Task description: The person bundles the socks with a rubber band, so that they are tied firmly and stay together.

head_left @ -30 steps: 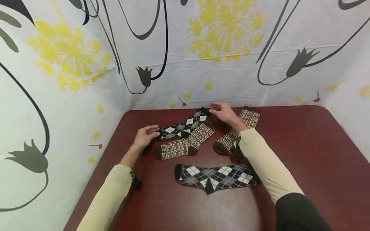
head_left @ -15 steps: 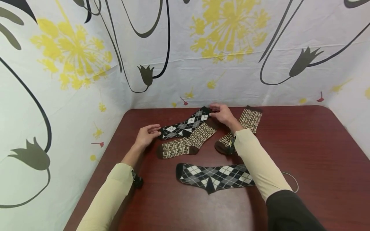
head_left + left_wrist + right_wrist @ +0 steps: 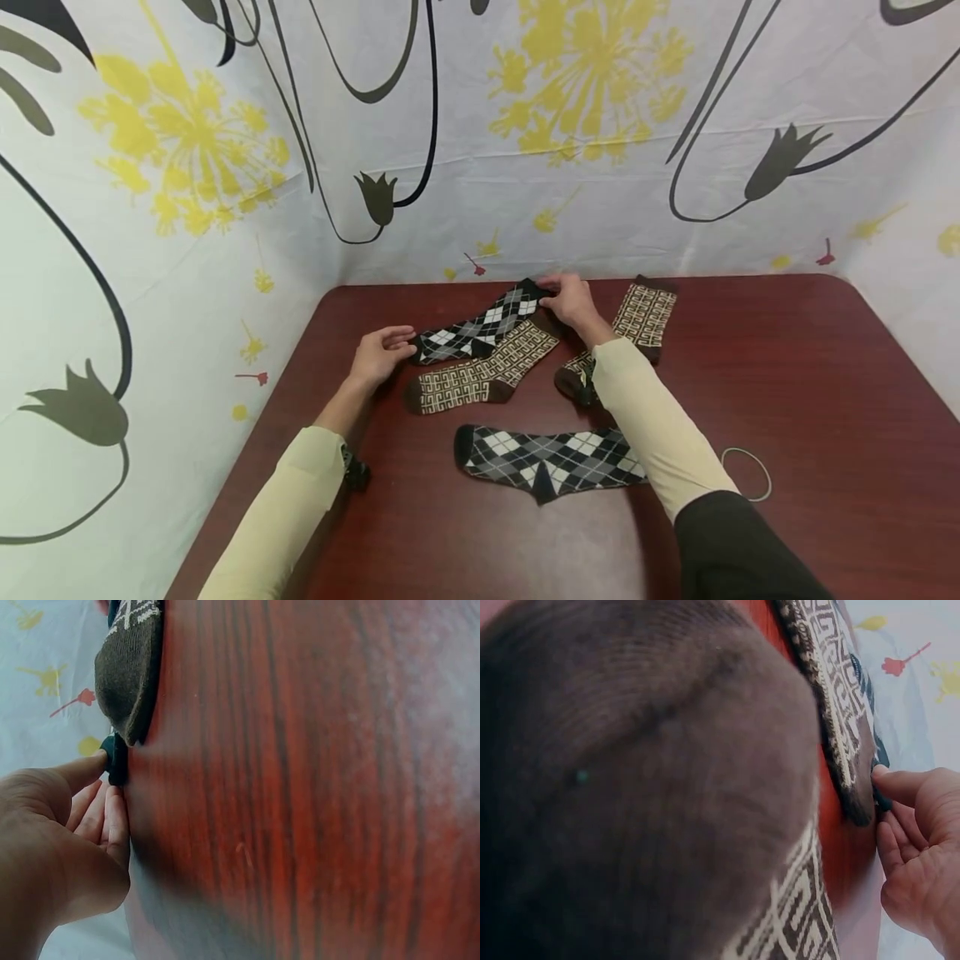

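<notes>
Far back on the counter (image 3: 810,375), left hand (image 3: 373,357) and right hand (image 3: 573,303) pinch the farther argyle sock (image 3: 491,317) by its ends, apt grips for likely soft, light knit.

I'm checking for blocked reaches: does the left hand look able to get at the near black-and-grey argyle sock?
Probably yes: the near sock lies mostly uncovered; the cream right sleeve hides only one end. The left hand would need to release the far black-and-grey argyle sock.
</notes>
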Demonstrator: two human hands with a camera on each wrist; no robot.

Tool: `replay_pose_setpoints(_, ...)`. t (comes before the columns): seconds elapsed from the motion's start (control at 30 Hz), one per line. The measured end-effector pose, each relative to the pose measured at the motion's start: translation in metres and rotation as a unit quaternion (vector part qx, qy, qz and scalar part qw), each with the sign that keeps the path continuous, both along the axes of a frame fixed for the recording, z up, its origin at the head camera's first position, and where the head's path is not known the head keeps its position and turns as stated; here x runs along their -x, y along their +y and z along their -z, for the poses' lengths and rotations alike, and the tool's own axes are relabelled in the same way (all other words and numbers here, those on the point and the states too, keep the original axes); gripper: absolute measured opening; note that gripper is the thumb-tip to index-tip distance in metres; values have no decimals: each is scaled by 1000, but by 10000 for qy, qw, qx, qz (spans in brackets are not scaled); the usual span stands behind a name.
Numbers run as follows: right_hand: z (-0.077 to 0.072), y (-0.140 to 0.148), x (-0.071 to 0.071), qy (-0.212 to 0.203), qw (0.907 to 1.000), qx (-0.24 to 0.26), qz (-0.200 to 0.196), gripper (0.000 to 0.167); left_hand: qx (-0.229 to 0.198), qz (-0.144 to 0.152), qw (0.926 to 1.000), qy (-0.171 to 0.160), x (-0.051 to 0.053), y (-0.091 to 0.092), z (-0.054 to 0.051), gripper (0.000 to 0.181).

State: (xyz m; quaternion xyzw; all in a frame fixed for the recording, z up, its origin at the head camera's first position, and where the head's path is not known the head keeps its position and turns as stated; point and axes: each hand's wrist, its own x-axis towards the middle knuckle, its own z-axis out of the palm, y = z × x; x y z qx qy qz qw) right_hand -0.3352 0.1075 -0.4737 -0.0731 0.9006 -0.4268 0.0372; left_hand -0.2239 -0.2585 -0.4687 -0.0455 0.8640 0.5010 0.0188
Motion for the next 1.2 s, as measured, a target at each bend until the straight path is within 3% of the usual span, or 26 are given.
replay_pose_setpoints(0.67, -6, 2, -1, 53, 9992, -220, 326, 22, 785, -46, 9965, 300, -2, 3, 1, 21)
replay_pose_setpoints(0.97, -7, 4, -2, 82, 9996, -158, 214, 21, 1053, 69, 9942, 221, 3, 4, 1, 16)
replay_pose_setpoints(1.2, -12, 2, -8, -23, 9999, -67, -126, 22, 1192, -56, 9923, 321, 0, 3, -9, 15)
